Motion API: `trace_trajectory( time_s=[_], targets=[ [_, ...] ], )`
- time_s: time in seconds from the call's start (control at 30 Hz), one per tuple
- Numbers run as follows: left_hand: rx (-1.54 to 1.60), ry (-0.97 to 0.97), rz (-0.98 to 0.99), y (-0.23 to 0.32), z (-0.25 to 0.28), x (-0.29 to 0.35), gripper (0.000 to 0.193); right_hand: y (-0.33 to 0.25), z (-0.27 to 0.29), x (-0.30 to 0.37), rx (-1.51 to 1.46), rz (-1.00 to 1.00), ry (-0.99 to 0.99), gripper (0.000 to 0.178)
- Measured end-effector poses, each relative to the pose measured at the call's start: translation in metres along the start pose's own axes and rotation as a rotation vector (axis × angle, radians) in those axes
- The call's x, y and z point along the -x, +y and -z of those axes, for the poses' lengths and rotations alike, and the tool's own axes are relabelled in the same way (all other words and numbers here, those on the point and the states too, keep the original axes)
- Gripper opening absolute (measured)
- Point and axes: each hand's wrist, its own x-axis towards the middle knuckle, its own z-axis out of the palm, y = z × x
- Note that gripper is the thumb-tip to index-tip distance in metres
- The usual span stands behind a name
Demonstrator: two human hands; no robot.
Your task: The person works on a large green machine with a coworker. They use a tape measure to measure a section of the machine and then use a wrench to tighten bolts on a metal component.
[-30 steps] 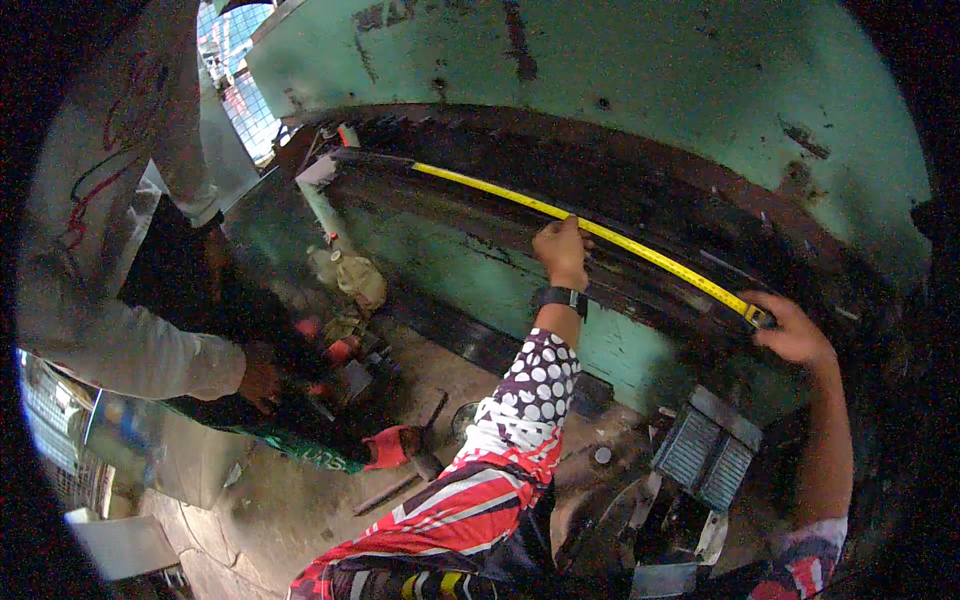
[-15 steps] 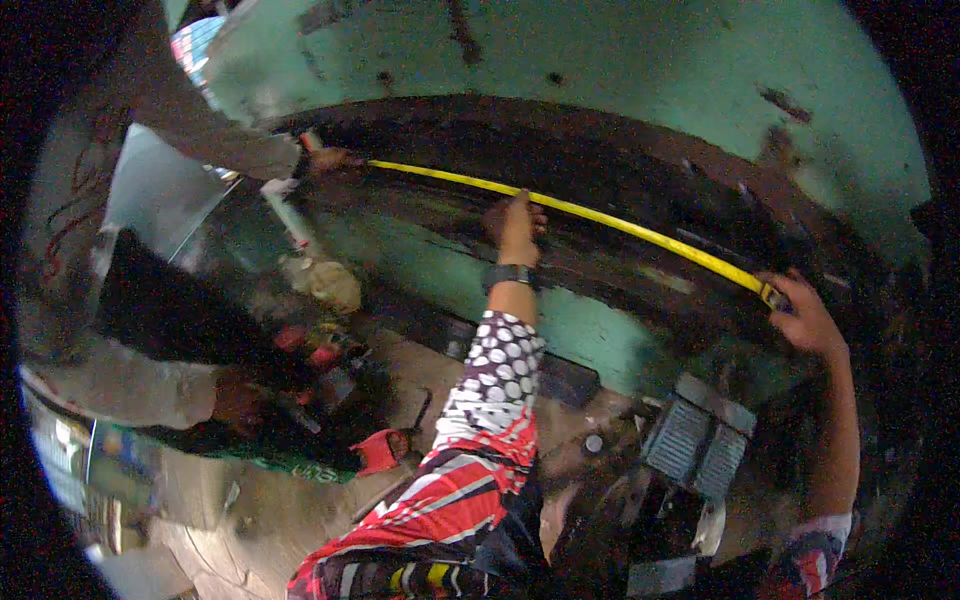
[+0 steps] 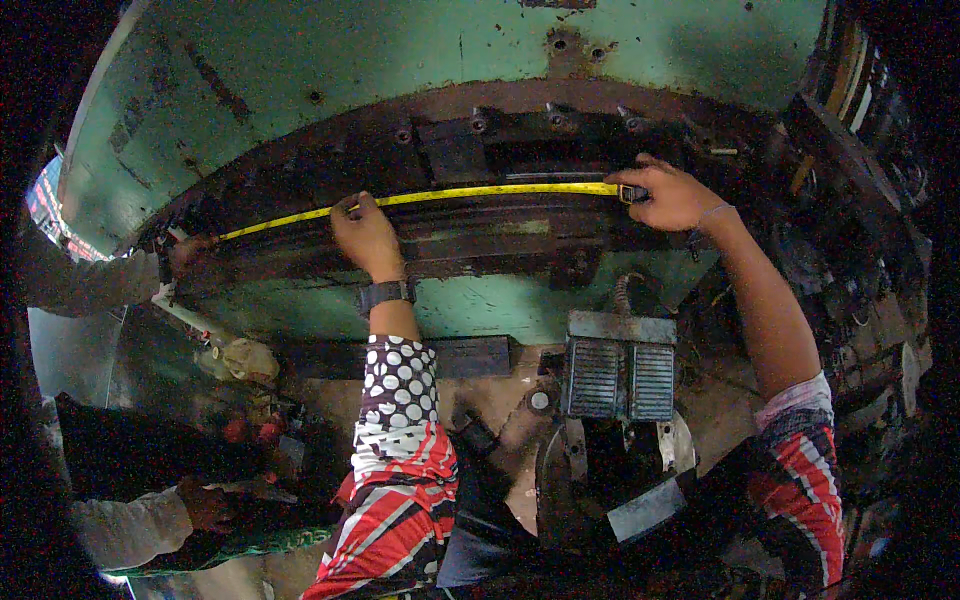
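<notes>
The yellow tape measure [image 3: 490, 191] ran left to right along the dark metal ledge [image 3: 500, 214], its left end slanting nearer. The thin blade was bright and finely marked, the case dark. My left hand [image 3: 366, 235] pinched the blade; my right hand [image 3: 672, 195] curled round the case. A co-worker's hand [image 3: 190, 255] met the left end. Beyond stood the green panel [image 3: 400, 60]; nearer, bare floor [image 3: 505, 395] showed left of the ridged metal block [image 3: 608, 378].
</notes>
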Motion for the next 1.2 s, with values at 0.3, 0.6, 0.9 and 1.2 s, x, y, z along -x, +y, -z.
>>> trace_trajectory(
  time_s=[0.3,0.6,0.9,1.2],
  targets=[
    [-0.127,-0.128,-0.284,0.061,-0.003,0.021,0.029,-0.027,0.015,-0.019,-0.026,0.037,-0.043,0.058],
    [-0.022,-0.139,-0.203,0.052,-0.01,0.019,0.028,-0.012,0.013,-0.033,-0.161,0.052,-0.105,0.057],
    [0.46,-0.202,0.575,-0.005,-0.006,0.074,0.022,0.011,-0.024,-0.095,-0.327,-0.029,-0.214,0.058],
    [0.451,-0.534,0.753,0.038,-0.021,0.054,0.031,0.028,-0.039,-0.157,-0.359,-0.091,-0.041,0.06]
  ],
)
